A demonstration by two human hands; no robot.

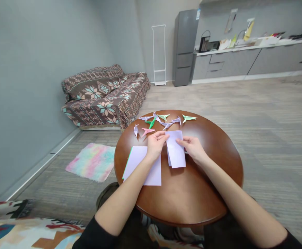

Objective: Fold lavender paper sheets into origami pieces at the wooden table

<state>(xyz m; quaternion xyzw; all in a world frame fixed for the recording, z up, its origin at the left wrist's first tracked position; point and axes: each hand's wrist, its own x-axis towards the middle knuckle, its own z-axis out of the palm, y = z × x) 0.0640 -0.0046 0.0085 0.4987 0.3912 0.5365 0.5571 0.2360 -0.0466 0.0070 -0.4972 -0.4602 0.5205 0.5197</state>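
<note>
My left hand [156, 145] and my right hand [193, 148] rest on a round wooden table [182, 204], pinching opposite edges of a folded lilac paper sheet [176, 149]. Beneath and left of my left hand lies a flat lilac sheet [140, 166] with a green edge showing along its left side. Beyond my hands, several small folded paper figures lie scattered, including a pink one [148, 131], a green one [188, 118] and a lilac one [176, 120]. None of them touches my hands.
A patterned throw covers a sofa [105, 97] at the left wall. A pastel rug [92, 162] lies on the floor left of the table. Farther back stand a white rack [158, 55], a grey refrigerator [184, 47] and a cluttered kitchen counter [255, 46].
</note>
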